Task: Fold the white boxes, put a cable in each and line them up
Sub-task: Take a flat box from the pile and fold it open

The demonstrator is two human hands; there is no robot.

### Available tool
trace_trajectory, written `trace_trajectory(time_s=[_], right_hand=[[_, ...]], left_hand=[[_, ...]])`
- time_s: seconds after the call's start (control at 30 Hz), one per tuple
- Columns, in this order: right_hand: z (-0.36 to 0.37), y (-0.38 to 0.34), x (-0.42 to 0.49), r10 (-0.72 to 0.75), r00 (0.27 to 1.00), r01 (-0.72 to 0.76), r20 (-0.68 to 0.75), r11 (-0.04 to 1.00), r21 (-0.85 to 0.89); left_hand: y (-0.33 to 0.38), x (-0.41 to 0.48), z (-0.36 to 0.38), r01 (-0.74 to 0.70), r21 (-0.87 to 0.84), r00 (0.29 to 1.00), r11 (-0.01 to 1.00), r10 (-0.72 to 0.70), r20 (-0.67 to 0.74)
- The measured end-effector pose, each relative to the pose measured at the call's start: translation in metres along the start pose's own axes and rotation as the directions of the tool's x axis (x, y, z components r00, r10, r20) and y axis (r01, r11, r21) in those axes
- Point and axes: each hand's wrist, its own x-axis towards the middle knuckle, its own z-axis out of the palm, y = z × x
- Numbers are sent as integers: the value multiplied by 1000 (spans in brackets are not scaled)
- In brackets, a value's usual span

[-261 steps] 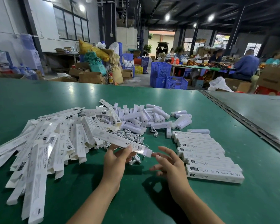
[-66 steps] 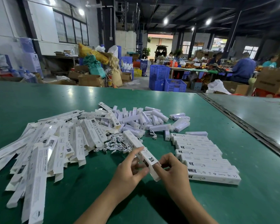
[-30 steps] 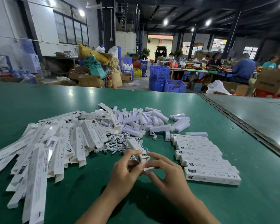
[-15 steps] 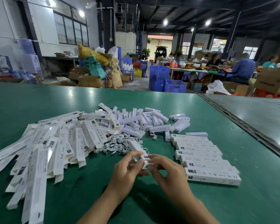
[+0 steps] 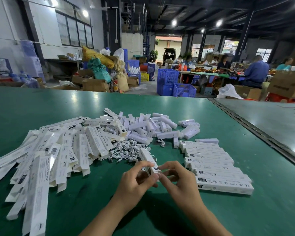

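Flat boxes (image 5: pixel 46 160) left, cables (image 5: pixel 126 151) centre, box row (image 5: pixel 211 160) right.

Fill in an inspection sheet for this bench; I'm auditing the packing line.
Surface: green table, glossy.
Job's things: flat white boxes heaped left; finished boxes in a row right.
Clutter: heap of small white pieces, far middle.
Grip: left hand and right hand both pinch the held box at its near end.
Cables: white cables tangled mid-table.
Surroundings: blue crates, cartons, people seated at a far table.
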Motion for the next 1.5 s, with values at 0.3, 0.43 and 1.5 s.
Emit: trace_trajectory(time_s=[0.3,0.43,1.5], right_hand=[[5,-6,-1,234,968,-247,88,951,187],[7,-8,-1,397,870,-477,293,828,294],[13,-11,-1,850,525,-347,39,172,922]], left_hand=[[3,0,4,-107,113,993,988,112,-38],[6,0,3,-149,202,989,968,149,12],[-17,20,-57,681,413,632,604,-200,-749]])
